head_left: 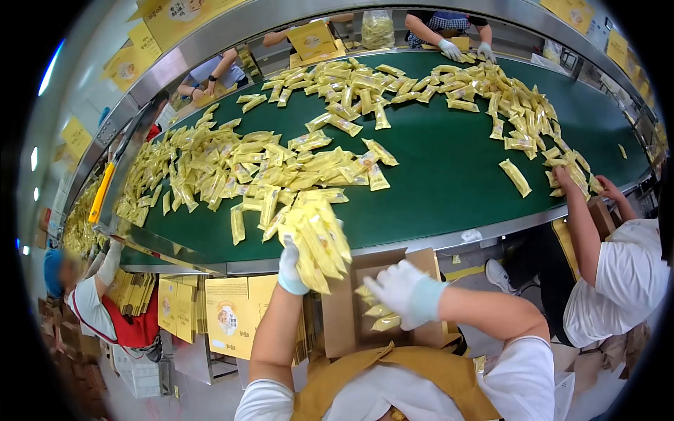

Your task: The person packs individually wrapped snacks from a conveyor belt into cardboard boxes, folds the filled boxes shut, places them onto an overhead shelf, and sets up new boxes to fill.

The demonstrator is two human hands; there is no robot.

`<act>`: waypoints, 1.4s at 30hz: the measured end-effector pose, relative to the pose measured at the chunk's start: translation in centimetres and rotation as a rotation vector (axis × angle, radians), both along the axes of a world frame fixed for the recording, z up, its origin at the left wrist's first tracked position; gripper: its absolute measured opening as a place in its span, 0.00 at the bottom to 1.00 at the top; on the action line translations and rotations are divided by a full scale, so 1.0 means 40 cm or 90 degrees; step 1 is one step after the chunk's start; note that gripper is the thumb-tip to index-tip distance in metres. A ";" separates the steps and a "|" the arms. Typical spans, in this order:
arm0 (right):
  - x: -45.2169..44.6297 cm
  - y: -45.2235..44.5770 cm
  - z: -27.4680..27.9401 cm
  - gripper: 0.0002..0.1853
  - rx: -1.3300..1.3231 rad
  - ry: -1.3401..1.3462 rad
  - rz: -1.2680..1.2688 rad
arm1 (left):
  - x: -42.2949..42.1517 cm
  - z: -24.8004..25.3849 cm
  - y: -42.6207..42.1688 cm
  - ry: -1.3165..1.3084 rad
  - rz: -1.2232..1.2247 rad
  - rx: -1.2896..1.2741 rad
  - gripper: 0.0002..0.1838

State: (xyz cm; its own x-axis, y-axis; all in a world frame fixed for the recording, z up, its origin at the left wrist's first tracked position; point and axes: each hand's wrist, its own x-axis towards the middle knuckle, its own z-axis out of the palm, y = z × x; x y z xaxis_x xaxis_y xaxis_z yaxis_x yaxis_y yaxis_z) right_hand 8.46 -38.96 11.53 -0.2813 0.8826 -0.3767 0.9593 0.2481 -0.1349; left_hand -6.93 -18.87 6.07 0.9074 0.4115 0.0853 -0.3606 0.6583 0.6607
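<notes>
1. Several yellow packets (317, 242) sit bunched in the left hand (291, 270), near the edge of the green belt (421, 200).
2. The right hand (399, 291) is over the open box (340, 319), just beside more packets (385, 322); whether it grips any, I cannot tell.

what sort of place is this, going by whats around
Most likely a packing line in a factory: a long green belt strewn with small yellow packets, and an open cardboard box beside it.
</notes>
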 end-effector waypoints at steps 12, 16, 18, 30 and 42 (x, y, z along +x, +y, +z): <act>-0.129 0.027 -0.331 0.29 -0.264 0.150 -0.009 | 0.034 -0.009 -0.176 0.116 0.095 1.110 0.61; -0.177 -0.002 -0.424 0.37 -0.255 0.170 -0.138 | 0.054 -0.064 -0.218 0.210 0.179 1.261 0.57; -0.181 0.006 -0.433 0.43 -0.272 0.180 -0.107 | 0.058 -0.088 -0.244 0.320 0.171 1.329 0.54; -0.241 0.002 -0.460 0.39 -0.280 -0.090 -0.128 | 0.156 -0.266 -0.275 0.517 -0.128 1.515 0.36; 0.036 0.011 -0.117 0.35 -0.381 0.356 -0.067 | 0.170 -0.101 -0.170 0.409 -0.594 1.342 0.33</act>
State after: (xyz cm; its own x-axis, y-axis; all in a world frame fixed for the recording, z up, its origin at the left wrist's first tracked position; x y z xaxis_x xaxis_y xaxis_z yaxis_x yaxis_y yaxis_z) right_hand 9.88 -38.52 6.86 -0.4936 0.6092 -0.6207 0.7255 -0.1051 -0.6802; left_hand -0.12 -25.66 2.04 0.7981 -0.1859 -0.5732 -0.0490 -0.9681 0.2458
